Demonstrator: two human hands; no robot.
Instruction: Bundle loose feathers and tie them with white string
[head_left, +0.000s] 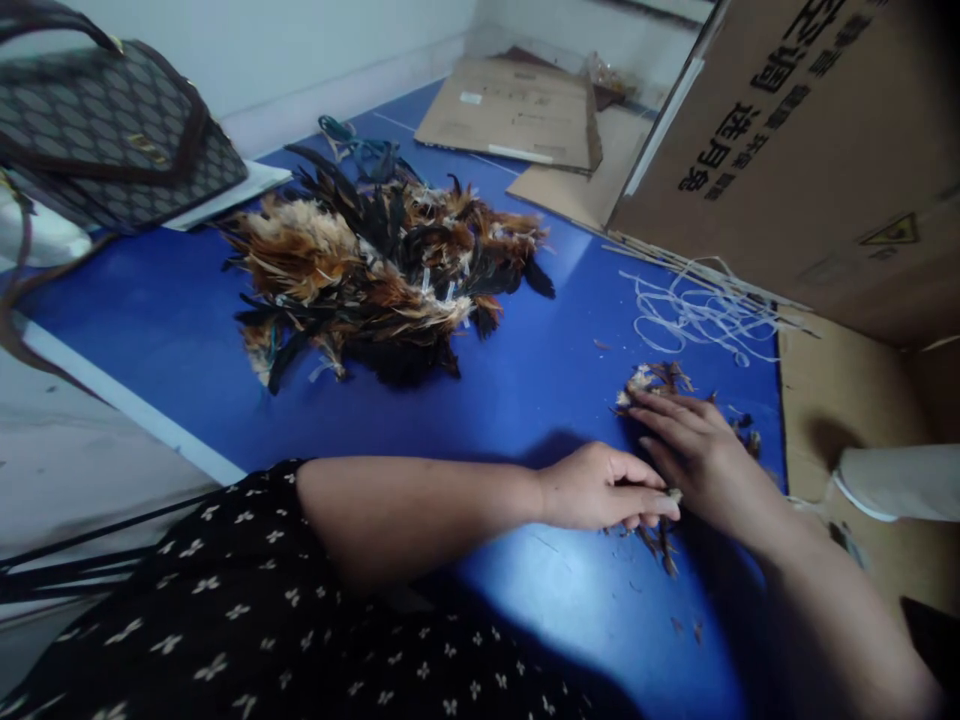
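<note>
My left hand (604, 488) lies on the blue table (172, 330), its fingers pinched on the stem ends of a few small brown feathers (660, 540). My right hand (694, 440) rests flat beside it, fingers stretched out and pressing on a small clump of brown and white feathers (652, 380). A large heap of brown, tan and black feather bundles (375, 265) lies further back on the table, apart from both hands.
A patterned handbag (105, 130) sits at the back left on white paper. Flattened cardboard (517, 110) lies at the back. A big printed carton (810, 140) leans at the right, with loose white strings (697, 310) below it.
</note>
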